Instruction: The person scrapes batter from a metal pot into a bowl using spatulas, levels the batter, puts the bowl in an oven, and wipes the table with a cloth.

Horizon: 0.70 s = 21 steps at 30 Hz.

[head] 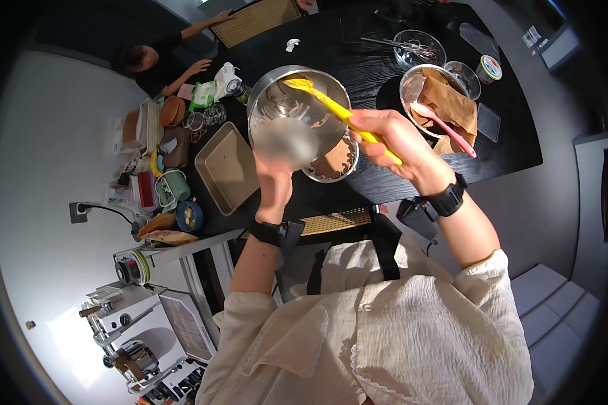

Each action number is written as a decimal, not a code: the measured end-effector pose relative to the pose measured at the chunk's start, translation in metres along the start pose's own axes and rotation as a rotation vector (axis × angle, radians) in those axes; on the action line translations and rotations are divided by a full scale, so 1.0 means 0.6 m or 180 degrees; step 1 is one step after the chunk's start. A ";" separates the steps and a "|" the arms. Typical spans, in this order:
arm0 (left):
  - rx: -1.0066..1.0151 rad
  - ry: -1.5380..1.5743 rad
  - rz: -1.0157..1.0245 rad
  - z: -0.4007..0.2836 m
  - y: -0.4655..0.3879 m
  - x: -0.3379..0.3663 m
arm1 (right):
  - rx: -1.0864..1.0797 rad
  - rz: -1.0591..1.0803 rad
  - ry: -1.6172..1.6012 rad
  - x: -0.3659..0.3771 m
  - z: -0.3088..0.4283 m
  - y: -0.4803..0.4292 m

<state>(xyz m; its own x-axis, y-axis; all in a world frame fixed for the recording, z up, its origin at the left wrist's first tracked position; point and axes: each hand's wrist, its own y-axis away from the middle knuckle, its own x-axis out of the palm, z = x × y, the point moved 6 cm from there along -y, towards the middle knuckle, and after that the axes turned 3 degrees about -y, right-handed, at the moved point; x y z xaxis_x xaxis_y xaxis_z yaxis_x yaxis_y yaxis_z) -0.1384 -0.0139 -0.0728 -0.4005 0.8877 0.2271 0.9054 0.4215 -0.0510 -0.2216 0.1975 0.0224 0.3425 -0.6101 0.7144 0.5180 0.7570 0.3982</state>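
Observation:
My left hand (276, 164) holds a tilted stainless-steel mixing bowl (263, 91) from below; a blurred patch hides part of the hand and the bowl. My right hand (390, 136) grips a yellow spatula (334, 107), its head inside the bowl, where smears cling to the wall. Partly under the bowl stands a round metal pan (355, 164) holding a light-brown mixture (334, 159). To the right, a metal bowl (406, 83) contains brown paper (451, 104), with a pink spatula (448, 129) lying across it.
A rectangular baking pan (228, 202) lies left on the black table (365, 76). A glass bowl (423, 38) with a whisk (418, 49) stands at the back right. Bags, cups and containers crowd the left edge. Another person (167, 66) is at the far left corner, beside a chair (258, 23).

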 end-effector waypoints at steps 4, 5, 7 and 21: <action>-0.0406 -0.0203 -0.0233 -0.035 -0.026 0.016 | 0.0365 -0.0137 0.0898 -0.022 -0.027 0.017; -0.0589 -0.0488 -0.0373 -0.037 -0.031 0.006 | 0.0507 -0.0131 0.0937 -0.022 -0.039 0.017; -0.0643 -0.0558 -0.0377 -0.055 -0.037 0.021 | 0.1001 0.0091 0.0944 -0.031 -0.053 0.018; 0.0053 -0.2299 -0.0319 -0.112 -0.050 0.003 | 0.0296 -0.0767 0.0677 -0.073 -0.005 -0.002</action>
<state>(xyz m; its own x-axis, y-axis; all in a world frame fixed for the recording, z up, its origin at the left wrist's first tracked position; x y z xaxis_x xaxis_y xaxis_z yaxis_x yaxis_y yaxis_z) -0.1565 -0.0375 -0.0055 -0.4798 0.7431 -0.4665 0.8595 0.5049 -0.0797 -0.2349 0.2224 -0.0115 0.3798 -0.8020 0.4611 0.5336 0.5971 0.5990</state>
